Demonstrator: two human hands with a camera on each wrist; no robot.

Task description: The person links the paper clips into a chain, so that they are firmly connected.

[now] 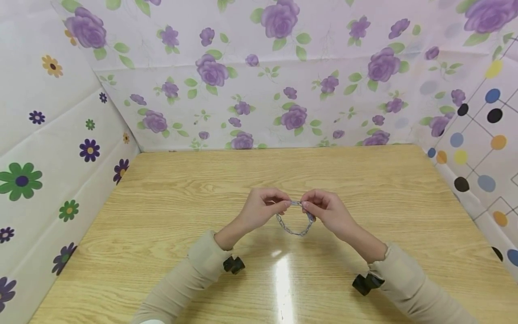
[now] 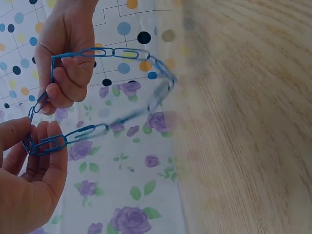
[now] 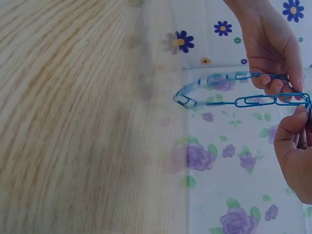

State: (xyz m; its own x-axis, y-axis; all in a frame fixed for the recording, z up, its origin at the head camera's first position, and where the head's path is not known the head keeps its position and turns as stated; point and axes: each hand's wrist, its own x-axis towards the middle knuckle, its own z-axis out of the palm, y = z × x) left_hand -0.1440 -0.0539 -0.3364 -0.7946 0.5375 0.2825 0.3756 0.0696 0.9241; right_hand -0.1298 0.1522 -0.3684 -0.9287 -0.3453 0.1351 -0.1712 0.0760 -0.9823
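A chain of blue paper clips hangs in a loop between my two hands, above the wooden table. My left hand pinches the chain between thumb and fingers. Close beside it, my right hand pinches another part, and a short stretch of clips spans the small gap between the fingertips. In the left wrist view, the linked paper clips curve away from both hands, with the far bend blurred. The right wrist view shows the same paper clip chain. Whether the chain's ends are joined is hidden by the fingers.
The wooden table spreads under both hands, with a bright light reflection near its front. A purple-flowered sheet stands behind it. Sheets with daisies and coloured dots border the left and right sides.
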